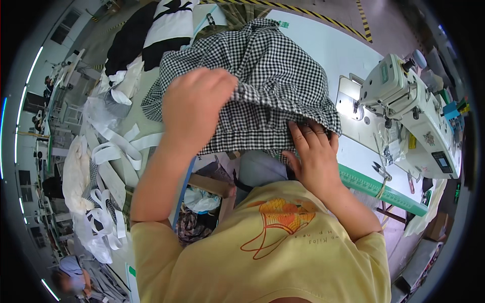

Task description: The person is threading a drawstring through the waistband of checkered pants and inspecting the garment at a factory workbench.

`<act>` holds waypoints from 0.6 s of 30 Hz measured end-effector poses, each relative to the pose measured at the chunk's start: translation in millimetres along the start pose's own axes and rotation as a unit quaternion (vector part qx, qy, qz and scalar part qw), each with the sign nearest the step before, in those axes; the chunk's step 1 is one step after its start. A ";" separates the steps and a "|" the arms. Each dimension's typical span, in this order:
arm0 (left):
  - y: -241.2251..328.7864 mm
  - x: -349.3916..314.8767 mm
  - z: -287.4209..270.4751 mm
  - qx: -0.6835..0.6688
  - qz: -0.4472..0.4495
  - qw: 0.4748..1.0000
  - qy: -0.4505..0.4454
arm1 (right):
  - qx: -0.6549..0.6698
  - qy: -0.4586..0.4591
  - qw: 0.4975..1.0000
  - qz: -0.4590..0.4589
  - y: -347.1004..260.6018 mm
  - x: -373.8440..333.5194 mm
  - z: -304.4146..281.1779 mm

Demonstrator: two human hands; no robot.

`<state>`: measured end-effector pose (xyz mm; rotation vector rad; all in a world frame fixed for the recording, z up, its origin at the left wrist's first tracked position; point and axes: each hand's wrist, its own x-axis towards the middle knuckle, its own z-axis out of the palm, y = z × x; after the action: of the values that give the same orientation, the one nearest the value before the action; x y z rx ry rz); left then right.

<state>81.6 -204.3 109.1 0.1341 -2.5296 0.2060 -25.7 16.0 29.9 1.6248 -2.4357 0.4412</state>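
A black-and-white checked garment point(290, 65) lies bunched over the white work table, its banded edge towards me. My left hand point(199, 103) is raised over its left part, closed on the upper layer's edge; its fingertips are partly hidden and slightly blurred. That edge is lifted, so a gap runs between the upper layer and the lower band. At the right end of the gap, my right hand point(316, 156) rests on the lower band with its fingers stretched and apart. Its fingertips reach in under the upper layer.
A white sewing machine point(396, 91) stands on the right, with thread snips point(381, 171) near it. A green ruler strip point(381, 189) runs along the table's front edge. White fabric strips point(113, 174) and black and white cloth point(169, 28) lie left. Below is an open cardboard box point(227, 202).
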 end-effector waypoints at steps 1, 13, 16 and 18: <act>-9.2 3.2 -2.3 0.004 -0.004 1.000 0.018 | -0.009 -0.005 1.000 0.000 0.3 2.0 -2.4; -153.6 52.2 -25.5 -0.221 -0.258 0.940 0.021 | -0.118 0.014 0.978 -0.170 9.0 12.5 -44.6; -181.8 56.1 -18.0 -0.276 -0.312 0.907 0.065 | -0.089 0.003 0.979 -0.184 -2.2 16.9 -59.1; -183.3 62.3 -12.9 -0.235 -0.327 0.910 0.094 | -0.078 -0.006 0.976 -0.204 -1.8 19.4 -67.9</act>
<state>63.6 -385.3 176.6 0.7106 -2.1290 -0.6213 -32.5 21.6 100.0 1.9870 -2.0053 0.1700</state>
